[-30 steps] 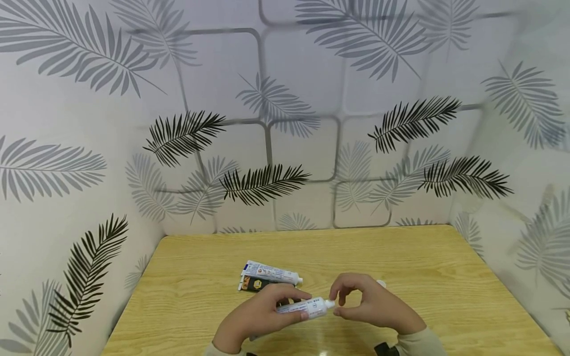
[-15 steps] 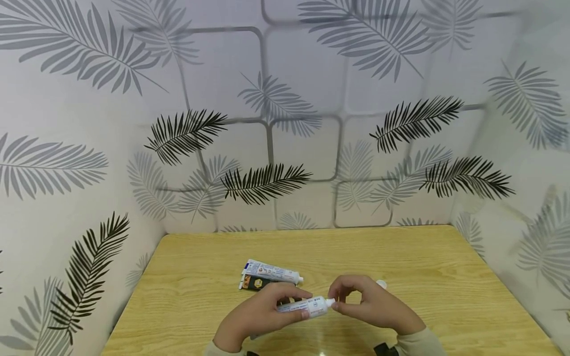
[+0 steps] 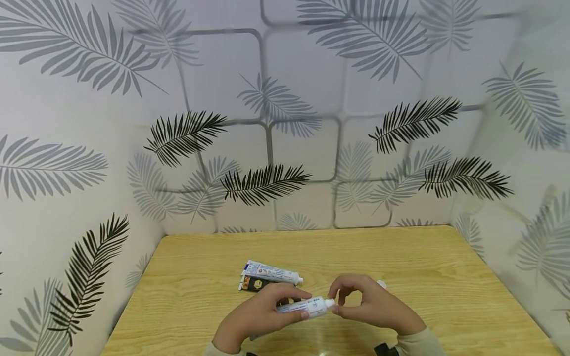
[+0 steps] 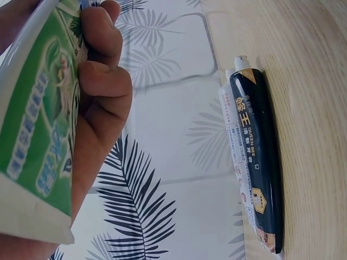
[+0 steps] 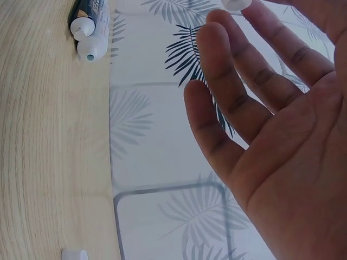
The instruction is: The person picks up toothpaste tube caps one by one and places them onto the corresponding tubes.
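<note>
My left hand (image 3: 262, 311) grips a toothpaste tube (image 3: 315, 307) above the table; its green printed side (image 4: 43, 108) fills the left edge of the left wrist view. At the tube's end is a small white cap (image 3: 330, 302), pinched by thumb and index finger of my right hand (image 3: 376, 304). The other right fingers are loosely bent in the right wrist view, with the white cap (image 5: 237, 4) at its top edge. Behind the left hand lie a black toothpaste tube (image 4: 257, 157) and a white toothpaste tube (image 3: 271, 272), side by side. The white one's nozzle (image 5: 90, 56) is uncapped.
A loose white cap (image 3: 381, 284) lies on the wood-grain table (image 3: 423, 262), just behind the right hand. Leaf-patterned wall covering (image 3: 303, 148) stands along the table's back edge and both sides.
The right thumb and index finger shift slightly around the cap, the thumb moving up and then a little down. The left hand and the tube stay nearly still.
</note>
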The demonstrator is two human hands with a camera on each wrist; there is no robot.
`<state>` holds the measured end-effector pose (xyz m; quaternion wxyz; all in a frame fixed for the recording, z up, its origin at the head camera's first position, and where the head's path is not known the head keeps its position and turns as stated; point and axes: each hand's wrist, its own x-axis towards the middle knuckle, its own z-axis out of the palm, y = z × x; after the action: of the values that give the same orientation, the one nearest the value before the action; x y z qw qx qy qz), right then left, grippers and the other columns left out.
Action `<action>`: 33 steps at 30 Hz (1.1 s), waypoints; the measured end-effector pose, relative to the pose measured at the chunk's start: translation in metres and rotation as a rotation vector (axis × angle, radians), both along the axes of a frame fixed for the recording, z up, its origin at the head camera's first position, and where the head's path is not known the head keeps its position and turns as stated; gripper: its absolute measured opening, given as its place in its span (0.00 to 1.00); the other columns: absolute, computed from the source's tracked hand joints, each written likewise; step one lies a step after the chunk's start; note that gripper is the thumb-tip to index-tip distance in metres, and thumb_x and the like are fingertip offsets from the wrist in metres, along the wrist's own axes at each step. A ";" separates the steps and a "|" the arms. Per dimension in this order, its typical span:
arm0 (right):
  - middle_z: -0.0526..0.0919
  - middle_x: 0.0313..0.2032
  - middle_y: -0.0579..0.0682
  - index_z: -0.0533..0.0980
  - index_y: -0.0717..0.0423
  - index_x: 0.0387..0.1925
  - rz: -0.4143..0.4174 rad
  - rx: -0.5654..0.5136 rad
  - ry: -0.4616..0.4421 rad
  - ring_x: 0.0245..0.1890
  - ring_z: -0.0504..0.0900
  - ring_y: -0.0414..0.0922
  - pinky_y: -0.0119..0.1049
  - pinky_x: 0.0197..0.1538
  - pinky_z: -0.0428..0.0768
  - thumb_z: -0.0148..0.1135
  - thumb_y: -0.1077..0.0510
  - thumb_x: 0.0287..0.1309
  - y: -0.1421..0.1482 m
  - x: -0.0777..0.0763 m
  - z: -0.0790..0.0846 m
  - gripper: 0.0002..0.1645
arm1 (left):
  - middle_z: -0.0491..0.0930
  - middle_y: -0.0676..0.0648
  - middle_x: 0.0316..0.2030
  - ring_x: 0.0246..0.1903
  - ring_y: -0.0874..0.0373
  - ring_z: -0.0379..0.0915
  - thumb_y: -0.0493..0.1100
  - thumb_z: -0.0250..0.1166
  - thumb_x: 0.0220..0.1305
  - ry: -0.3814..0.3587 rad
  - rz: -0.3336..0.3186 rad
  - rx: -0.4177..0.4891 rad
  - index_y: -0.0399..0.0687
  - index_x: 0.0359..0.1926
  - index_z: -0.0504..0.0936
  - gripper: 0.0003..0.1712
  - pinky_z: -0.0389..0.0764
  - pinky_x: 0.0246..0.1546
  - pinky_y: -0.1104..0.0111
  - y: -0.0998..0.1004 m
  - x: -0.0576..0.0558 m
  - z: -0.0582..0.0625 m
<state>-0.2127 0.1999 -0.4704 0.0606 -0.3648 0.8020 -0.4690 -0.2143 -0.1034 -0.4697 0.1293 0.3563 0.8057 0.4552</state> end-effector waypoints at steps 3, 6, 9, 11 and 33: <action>0.86 0.45 0.45 0.82 0.45 0.48 0.001 -0.012 0.023 0.37 0.84 0.39 0.37 0.47 0.83 0.72 0.57 0.70 0.000 0.001 0.001 0.08 | 0.88 0.55 0.52 0.43 0.65 0.79 0.55 0.69 0.74 0.002 0.002 -0.004 0.57 0.63 0.87 0.21 0.81 0.48 0.71 0.000 0.000 -0.001; 0.86 0.45 0.46 0.81 0.45 0.48 0.014 -0.026 0.040 0.38 0.84 0.39 0.37 0.46 0.84 0.72 0.59 0.69 0.000 0.002 0.001 0.10 | 0.88 0.55 0.51 0.42 0.64 0.79 0.55 0.70 0.74 0.006 0.002 -0.003 0.57 0.62 0.87 0.21 0.81 0.47 0.71 0.000 0.000 -0.001; 0.86 0.45 0.47 0.81 0.44 0.48 0.024 -0.033 0.041 0.38 0.84 0.40 0.37 0.46 0.84 0.72 0.60 0.69 0.000 0.002 0.001 0.11 | 0.88 0.55 0.51 0.42 0.65 0.79 0.55 0.70 0.74 0.006 0.000 0.003 0.57 0.62 0.87 0.20 0.81 0.47 0.71 0.000 0.001 -0.001; 0.86 0.44 0.47 0.81 0.44 0.47 0.031 -0.038 0.042 0.38 0.84 0.40 0.37 0.46 0.84 0.72 0.60 0.69 0.000 0.002 0.001 0.11 | 0.88 0.55 0.51 0.41 0.66 0.79 0.55 0.70 0.74 0.009 -0.002 0.006 0.57 0.62 0.87 0.20 0.81 0.47 0.71 0.000 0.001 -0.001; 0.88 0.42 0.45 0.84 0.44 0.43 0.027 -0.015 0.001 0.39 0.85 0.37 0.36 0.46 0.85 0.71 0.55 0.70 -0.001 0.000 0.000 0.03 | 0.88 0.56 0.51 0.40 0.68 0.77 0.55 0.70 0.74 -0.019 -0.005 -0.003 0.57 0.62 0.87 0.20 0.81 0.46 0.71 0.001 0.001 0.000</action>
<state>-0.2123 0.1990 -0.4706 0.0637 -0.3762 0.7935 -0.4741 -0.2129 -0.1029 -0.4698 0.1385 0.3536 0.8043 0.4570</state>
